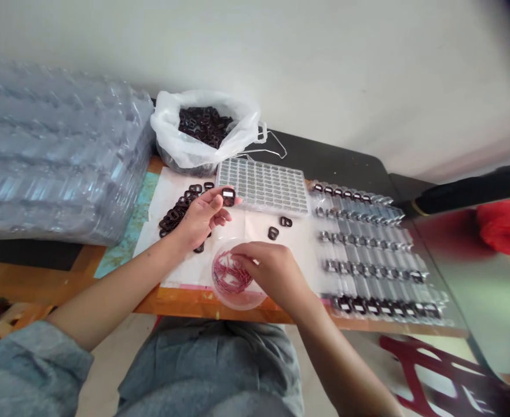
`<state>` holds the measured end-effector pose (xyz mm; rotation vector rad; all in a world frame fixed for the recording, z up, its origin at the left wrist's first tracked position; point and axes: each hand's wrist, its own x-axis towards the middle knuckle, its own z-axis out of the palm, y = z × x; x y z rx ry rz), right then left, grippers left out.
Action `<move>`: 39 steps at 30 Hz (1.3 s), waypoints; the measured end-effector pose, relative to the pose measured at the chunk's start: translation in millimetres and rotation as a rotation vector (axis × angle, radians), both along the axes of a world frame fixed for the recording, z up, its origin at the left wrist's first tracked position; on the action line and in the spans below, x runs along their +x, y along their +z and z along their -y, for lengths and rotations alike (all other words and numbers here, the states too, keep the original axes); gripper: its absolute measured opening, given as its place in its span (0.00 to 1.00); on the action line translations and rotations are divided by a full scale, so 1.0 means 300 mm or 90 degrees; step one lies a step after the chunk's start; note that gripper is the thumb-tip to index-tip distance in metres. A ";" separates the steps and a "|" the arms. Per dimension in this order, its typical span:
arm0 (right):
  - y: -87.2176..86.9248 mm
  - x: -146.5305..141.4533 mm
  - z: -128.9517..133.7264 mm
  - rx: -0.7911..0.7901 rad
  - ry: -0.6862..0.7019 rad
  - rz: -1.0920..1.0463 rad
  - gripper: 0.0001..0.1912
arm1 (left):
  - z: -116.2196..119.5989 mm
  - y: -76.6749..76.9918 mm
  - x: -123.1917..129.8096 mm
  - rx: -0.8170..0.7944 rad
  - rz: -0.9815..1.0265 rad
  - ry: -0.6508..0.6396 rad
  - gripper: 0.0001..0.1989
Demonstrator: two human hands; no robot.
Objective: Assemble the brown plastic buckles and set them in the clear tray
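My left hand (pixel 205 217) is closed on a small dark buckle-like piece (pixel 228 197) with a white rectangle in its middle, held up between thumb and fingers. Beneath it lies a heap of similar dark pieces (pixel 174 217) on white paper. My right hand (pixel 272 269) reaches into a round clear tub (pixel 241 302) of thin pink-red pieces (pixel 228 272). Its fingers are pinched together at the tub's rim, and what they hold, if anything, is hidden. Two loose dark pieces (pixel 273 233) lie on the paper beyond the tub.
A white bag-lined container (pixel 168 139) full of dark pieces stands at the back. Right of it lies a tray with rows of small cells (pixel 265 185). Clear plastic trays (pixel 367 243) with dark pieces cover the right side. Stacked clear packaging (pixel 55 156) rises at left.
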<state>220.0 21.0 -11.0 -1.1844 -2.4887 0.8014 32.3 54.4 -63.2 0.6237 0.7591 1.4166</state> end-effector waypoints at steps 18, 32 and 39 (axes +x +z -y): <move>0.030 -0.071 -0.112 0.195 -0.284 -0.424 0.01 | 0.031 0.011 0.008 0.052 -0.048 -0.126 0.30; 0.005 -0.056 -0.117 0.330 -0.235 -0.322 0.04 | 0.028 0.007 0.004 0.062 -0.078 -0.144 0.28; 0.006 -0.050 -0.119 0.347 -0.219 -0.289 0.05 | 0.026 -0.001 0.003 0.036 -0.080 -0.157 0.31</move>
